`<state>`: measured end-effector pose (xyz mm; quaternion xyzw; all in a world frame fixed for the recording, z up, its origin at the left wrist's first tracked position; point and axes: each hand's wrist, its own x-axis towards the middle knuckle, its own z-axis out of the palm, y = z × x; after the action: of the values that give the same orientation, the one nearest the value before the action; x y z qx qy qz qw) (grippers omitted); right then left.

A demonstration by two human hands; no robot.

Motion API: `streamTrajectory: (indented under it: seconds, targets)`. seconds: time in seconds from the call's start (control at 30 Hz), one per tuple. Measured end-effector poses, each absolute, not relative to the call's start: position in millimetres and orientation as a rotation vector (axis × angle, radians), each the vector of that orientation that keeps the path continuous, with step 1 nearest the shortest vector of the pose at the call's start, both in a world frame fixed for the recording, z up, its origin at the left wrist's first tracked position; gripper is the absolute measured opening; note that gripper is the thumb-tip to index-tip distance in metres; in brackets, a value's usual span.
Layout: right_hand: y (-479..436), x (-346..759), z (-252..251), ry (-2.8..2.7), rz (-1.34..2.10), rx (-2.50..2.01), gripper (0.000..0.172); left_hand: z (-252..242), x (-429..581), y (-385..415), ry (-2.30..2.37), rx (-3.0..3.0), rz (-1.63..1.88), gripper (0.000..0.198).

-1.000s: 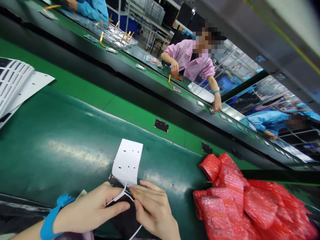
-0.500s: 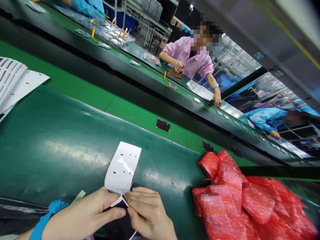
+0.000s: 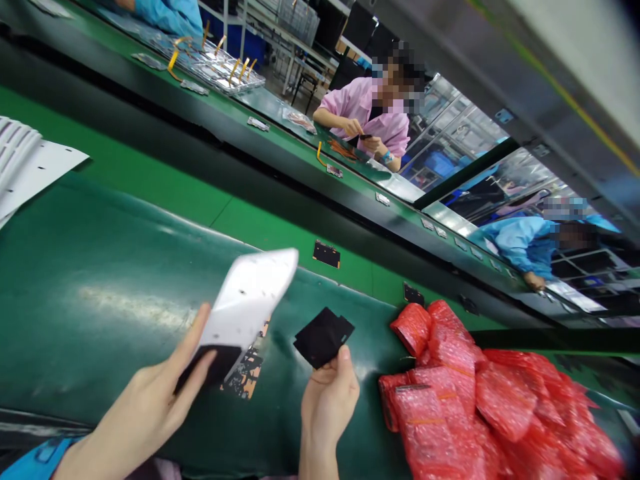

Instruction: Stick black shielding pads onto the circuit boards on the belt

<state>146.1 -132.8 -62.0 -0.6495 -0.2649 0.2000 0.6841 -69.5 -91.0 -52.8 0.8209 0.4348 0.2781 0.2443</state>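
Between the thumb and fingers of my left hand [image 3: 150, 400] is a white backing sheet [image 3: 250, 287], its upper end curling away and its lower end black. My right hand [image 3: 330, 393] pinches a thin black sheet [image 3: 324, 337] with notched edges, held apart from the backing sheet. A circuit board [image 3: 251, 375] with black and copper-coloured areas lies on the green bench, partly hidden behind the backing sheet.
Red bubble-wrap bags [image 3: 450, 400] are heaped at the right. White sheets [image 3: 40, 170] are stacked at the far left. A dark board [image 3: 327, 254] rests on the green strip beyond the bench [image 3: 135, 267]. Across the line, a person in pink [image 3: 367, 100] handles a small dark part.
The black sheet has come away from the white backing sheet, and my right hand has moved right with it. My left hand has shifted left with the backing, uncovering the circuit board.
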Motion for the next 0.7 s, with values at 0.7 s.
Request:
streamTrajectory:
  seconds: [0.7]
  targets:
    - [-108.2,181.4,-2.8,-1.643,0.373,-1.059,0.029,-23.3,-76.1,-69.2,0.972,2.943,0.428,0.1]
